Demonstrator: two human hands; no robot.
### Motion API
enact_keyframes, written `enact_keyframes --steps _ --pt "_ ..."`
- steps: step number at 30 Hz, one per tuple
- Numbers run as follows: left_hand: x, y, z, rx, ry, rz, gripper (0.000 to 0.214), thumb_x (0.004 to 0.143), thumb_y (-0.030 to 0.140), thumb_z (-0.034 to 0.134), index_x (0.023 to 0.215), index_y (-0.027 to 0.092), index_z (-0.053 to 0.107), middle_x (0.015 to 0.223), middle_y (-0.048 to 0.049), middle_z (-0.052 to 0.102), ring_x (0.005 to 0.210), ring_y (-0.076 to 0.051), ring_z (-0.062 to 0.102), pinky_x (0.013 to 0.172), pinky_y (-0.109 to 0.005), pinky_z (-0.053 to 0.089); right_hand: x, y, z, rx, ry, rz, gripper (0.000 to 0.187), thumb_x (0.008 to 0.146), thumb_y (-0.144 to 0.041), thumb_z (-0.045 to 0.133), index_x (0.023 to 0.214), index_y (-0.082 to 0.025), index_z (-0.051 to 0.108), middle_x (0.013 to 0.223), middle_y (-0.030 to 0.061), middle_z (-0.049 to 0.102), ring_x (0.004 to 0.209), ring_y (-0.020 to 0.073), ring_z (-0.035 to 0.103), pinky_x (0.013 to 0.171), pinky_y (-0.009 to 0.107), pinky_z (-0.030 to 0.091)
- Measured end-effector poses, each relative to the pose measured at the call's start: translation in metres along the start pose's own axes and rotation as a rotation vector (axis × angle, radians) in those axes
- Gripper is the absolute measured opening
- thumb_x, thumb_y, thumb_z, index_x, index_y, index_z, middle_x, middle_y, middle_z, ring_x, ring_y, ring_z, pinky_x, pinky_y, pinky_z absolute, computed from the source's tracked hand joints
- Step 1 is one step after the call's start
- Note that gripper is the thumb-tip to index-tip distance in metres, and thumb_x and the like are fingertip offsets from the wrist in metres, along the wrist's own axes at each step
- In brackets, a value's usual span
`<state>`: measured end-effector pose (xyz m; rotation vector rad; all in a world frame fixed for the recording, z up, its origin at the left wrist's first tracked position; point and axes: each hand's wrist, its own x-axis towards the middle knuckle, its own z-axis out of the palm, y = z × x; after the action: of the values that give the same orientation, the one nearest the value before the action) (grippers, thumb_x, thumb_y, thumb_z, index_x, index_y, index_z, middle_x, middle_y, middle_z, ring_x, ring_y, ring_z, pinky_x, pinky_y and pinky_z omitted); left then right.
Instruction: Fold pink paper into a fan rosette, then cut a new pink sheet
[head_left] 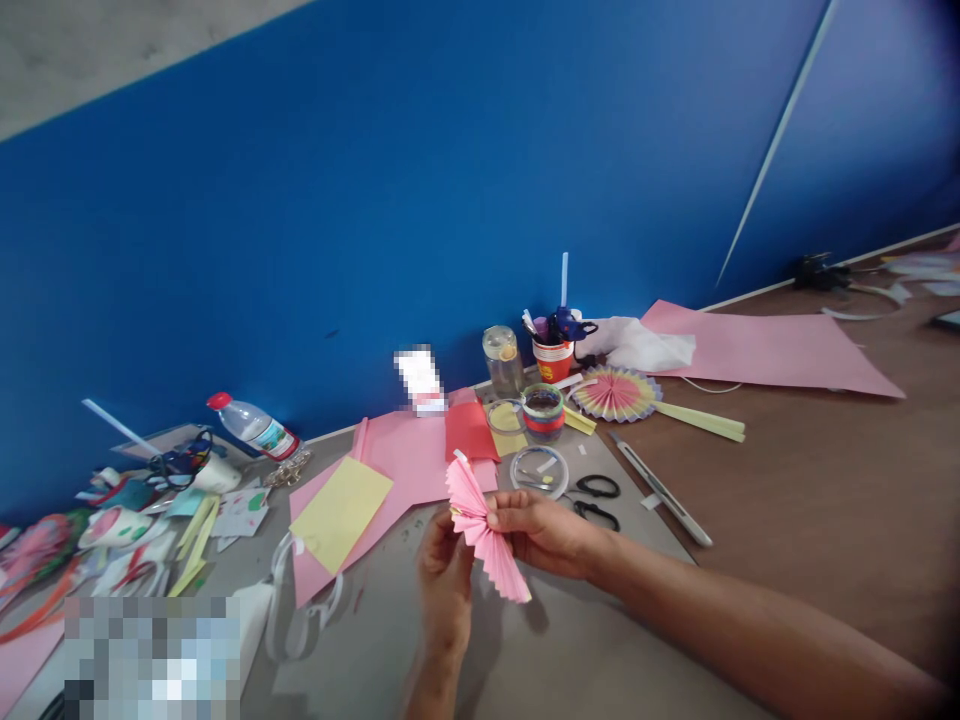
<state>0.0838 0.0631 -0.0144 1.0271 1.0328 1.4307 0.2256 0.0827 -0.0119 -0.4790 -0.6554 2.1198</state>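
A pleated pink paper fan (487,530), spread into a half-round, is held up between both hands above the grey table. My left hand (444,560) grips its upper left part from below, with the fingers partly hidden behind the pleats. With thumb and fingers, my right hand (536,530) pinches the fan near its gathered middle. Just beyond the right hand lie black-handled scissors (598,488) and a round clear lid (540,472). A finished-looking paper rosette (616,393) in pink, yellow and purple rests further back, with a pale yellow strip (701,420) at its side.
Pink sheets (405,450), a yellow sheet (341,513) and a red one (470,430) lie ahead. A jar (502,360), a red cup (553,362) of tools and tape rolls (543,412) stand by the blue partition. Right sits a utility knife (664,490); left, a bottle (259,430).
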Motion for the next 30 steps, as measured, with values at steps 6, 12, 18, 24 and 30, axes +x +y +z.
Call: enact_keyframes --steps 6,12,18,24,30 --pt "-0.002 -0.002 0.001 0.171 0.064 0.080 0.016 0.070 0.032 0.072 0.081 0.020 0.068 0.078 -0.0025 0.065 0.072 -0.017 0.060 0.070 -0.028 0.048 0.001 0.003 -0.007 0.016 -0.032 0.109 0.024 0.062 -0.023 0.080 0.071 -0.009 0.062 0.064 0.0004 0.064 0.055 0.0082 0.059 0.061 0.022 0.044" --pt "-0.005 0.001 0.005 0.133 0.086 0.146 0.034 0.068 0.036 0.075 0.096 0.021 0.064 0.093 -0.0053 0.063 0.088 -0.018 0.059 0.081 -0.028 0.047 0.004 0.006 -0.017 0.079 -0.143 0.175 0.020 0.068 -0.021 0.074 0.077 -0.008 0.063 0.065 0.0039 0.065 0.053 0.0109 0.059 0.055 0.023 0.045" --pt "0.002 0.003 0.003 0.026 0.124 0.084 0.061 0.068 0.036 0.076 0.123 0.029 0.051 0.123 -0.0053 0.055 0.117 -0.020 0.049 0.095 -0.027 0.040 0.003 0.006 -0.019 0.271 -0.253 0.391 0.020 0.072 -0.022 0.064 0.083 -0.006 0.063 0.061 0.0026 0.063 0.045 0.0061 0.053 0.053 0.019 0.041" --pt "0.001 0.010 0.007 -0.137 -0.028 -0.126 0.067 0.065 0.035 0.078 0.125 0.026 0.049 0.085 0.0009 0.064 0.066 -0.011 0.058 0.064 -0.023 0.048 0.004 0.014 -0.016 0.221 -0.255 0.417 0.019 0.075 -0.026 0.059 0.081 -0.008 0.062 0.058 0.0019 0.062 0.042 0.0056 0.049 0.049 0.018 0.038" --pt "0.003 0.013 0.008 -0.019 0.198 -0.062 0.082 0.062 0.032 0.079 0.132 0.023 0.038 0.088 -0.0002 0.062 0.070 -0.011 0.061 0.069 -0.023 0.050 0.001 -0.019 -0.025 -0.013 -0.134 0.082 0.042 0.079 -0.049 0.058 0.094 -0.010 0.065 0.090 0.0105 0.069 0.077 0.0169 0.064 0.073 0.028 0.047"
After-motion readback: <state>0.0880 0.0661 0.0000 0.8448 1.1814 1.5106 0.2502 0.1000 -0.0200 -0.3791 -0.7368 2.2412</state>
